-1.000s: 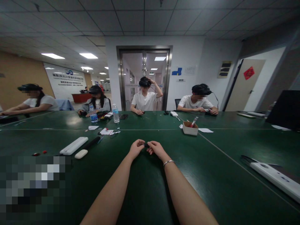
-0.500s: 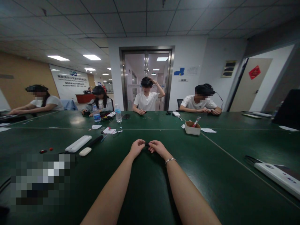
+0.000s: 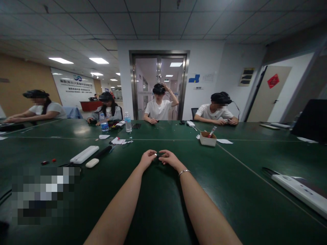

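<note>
Just above the green table [image 3: 158,194], my hands meet at a small black object [image 3: 158,155] with a bright, whitish end. Its exact kind is too small to make out. My left hand [image 3: 148,160] is closed, thumb and fingertips pinching the bright end. From the other side, my right hand [image 3: 169,159] pinches the black end with thumb and forefinger, its other fingers curled below. A silver bracelet [image 3: 184,172] circles my right wrist.
To the left lie a white power strip [image 3: 84,154], a white rounded case [image 3: 92,163] and small red items [image 3: 53,160]. Ahead right is a small open box [image 3: 207,139]. Water bottles [image 3: 128,123] stand farther off. A white device [image 3: 298,187] lies right. Several people sit opposite.
The black object has turned slightly between my fingers, and its bright end now shows near my left fingertips. My right fingers have opened out a little. The view has shifted slightly.
</note>
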### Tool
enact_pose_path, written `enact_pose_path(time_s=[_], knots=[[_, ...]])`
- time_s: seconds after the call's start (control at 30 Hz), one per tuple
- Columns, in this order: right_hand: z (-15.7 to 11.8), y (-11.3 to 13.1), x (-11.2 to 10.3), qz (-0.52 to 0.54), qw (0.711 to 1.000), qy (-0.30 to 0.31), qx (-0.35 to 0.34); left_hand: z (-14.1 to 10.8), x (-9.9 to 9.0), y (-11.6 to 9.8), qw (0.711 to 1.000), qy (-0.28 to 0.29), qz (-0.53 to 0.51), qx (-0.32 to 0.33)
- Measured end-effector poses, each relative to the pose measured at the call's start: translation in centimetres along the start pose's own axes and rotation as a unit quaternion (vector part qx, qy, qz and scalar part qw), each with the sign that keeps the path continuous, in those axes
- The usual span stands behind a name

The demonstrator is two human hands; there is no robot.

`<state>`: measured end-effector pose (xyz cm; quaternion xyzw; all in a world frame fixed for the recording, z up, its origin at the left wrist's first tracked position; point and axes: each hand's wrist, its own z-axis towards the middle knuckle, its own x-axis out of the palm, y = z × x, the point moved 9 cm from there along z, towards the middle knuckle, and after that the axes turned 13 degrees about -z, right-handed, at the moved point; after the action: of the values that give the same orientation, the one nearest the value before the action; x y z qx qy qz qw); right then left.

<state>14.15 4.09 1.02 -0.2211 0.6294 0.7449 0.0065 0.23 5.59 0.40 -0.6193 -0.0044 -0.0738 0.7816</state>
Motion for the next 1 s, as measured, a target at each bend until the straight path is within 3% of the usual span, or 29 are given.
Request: enact_pose_path(time_s=[0.47, 0.7, 0.87, 1.0], knots=[[0.7, -1.3, 0.2, 0.01, 1.0, 0.005, 0.024, -0.2, 0.4, -0.4, 1.0, 0.007, -0.01, 0.028], [0.6, -1.5, -0.7, 0.043, 0.997, -0.05, 0.034, 0.2, -1.5, -0.4, 0.996, -0.079, -0.007, 0.042], [0.4, -0.8, -0.3, 0.016, 1.0, -0.021, 0.0, 0.0, -0.2, -0.4, 1.0, -0.017, -0.003, 0.022], [0.7, -1.0, 0.1, 0.004, 1.0, 0.006, -0.023, -0.3, 0.1, -0.6, 1.0, -0.01, 0.007, 0.017]])
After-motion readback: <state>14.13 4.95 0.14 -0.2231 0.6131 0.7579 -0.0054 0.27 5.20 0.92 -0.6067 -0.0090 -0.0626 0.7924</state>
